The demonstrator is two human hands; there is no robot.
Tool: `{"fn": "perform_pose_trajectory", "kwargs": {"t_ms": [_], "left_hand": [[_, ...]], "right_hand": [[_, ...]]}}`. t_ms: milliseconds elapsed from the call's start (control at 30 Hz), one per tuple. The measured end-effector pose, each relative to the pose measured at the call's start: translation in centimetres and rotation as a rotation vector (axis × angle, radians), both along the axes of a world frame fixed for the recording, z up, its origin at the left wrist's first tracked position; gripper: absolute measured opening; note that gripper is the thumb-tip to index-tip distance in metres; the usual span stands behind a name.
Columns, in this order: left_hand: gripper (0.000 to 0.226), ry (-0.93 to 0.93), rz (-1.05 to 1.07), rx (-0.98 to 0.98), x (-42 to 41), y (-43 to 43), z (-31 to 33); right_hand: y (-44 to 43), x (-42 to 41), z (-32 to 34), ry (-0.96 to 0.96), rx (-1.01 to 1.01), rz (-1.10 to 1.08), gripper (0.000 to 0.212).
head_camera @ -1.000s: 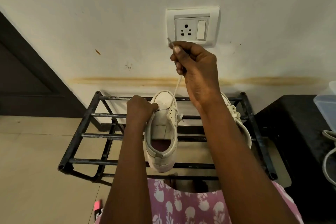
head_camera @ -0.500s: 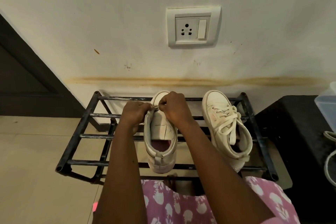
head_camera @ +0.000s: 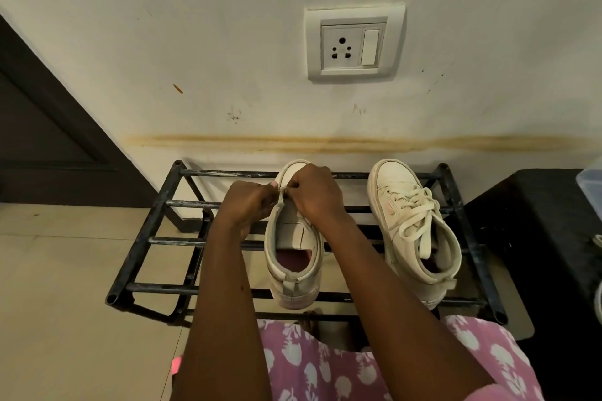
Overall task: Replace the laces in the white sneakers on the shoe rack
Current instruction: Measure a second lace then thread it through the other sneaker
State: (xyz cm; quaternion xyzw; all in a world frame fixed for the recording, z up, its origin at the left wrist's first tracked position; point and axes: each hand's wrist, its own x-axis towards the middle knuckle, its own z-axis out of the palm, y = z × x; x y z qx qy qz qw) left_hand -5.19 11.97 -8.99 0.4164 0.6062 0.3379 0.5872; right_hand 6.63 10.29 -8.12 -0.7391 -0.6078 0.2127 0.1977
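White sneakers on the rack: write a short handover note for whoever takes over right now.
Left hand: grips the left sneaker at its front eyelets.
Right hand: pinches what looks like the lace at the same spot.
Both sneakers stand on the black rack, toes to the wall.
Done: the right sneaker is laced, its ends loose; whether that lace is old or new cannot be told.
To do: thread the left sneaker, whose tongue shows bare, then tie.
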Motion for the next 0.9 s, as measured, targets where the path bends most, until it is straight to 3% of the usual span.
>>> {"fn": "perform_pose_trajectory", "kwargs": {"t_ms": [233,333,467,633,700,767,833,900], "left_hand": [[0.010,0.090,0.060,0.048,1.0,-0.5,0.3],[0.022,-0.060,0.244,0.010,0.8,0.0,0.7],[0.027,-0.242,0.402,0.122,0.4,0.1,1.7],[0.024,-0.479,0.538,0.254,0.3,0.4,3.4],[0.017,-0.380,0.546,0.355,0.2,0.3,4.2],[0.013,-0.128,0.436,0.509,0.1,-0.2,4.6],[0.034,0.180,0.180,0.618,-0.4,-0.3,3.8],[0.035,0.547,-0.090,0.542,-0.7,0.2,2.0]], "right_hand": [[0.1,0.7,0.3,-0.025,-0.066,0.037,0.021],[-0.2,1.7,1.5,0.035,-0.187,0.083,0.046],[-0.8,2.6,2.1,0.123,-0.313,-0.021,0.077],[-1.3,2.0,0.8,0.300,-0.340,-0.129,0.092],[-1.6,1.7,0.6,0.361,-0.305,-0.177,0.090],[-1.8,1.5,0.5,0.386,-0.293,-0.199,0.087],[-1.9,1.5,0.4,0.402,-0.285,-0.212,0.085],[-2.0,1.7,0.3,0.441,-0.285,-0.220,0.087]]}}
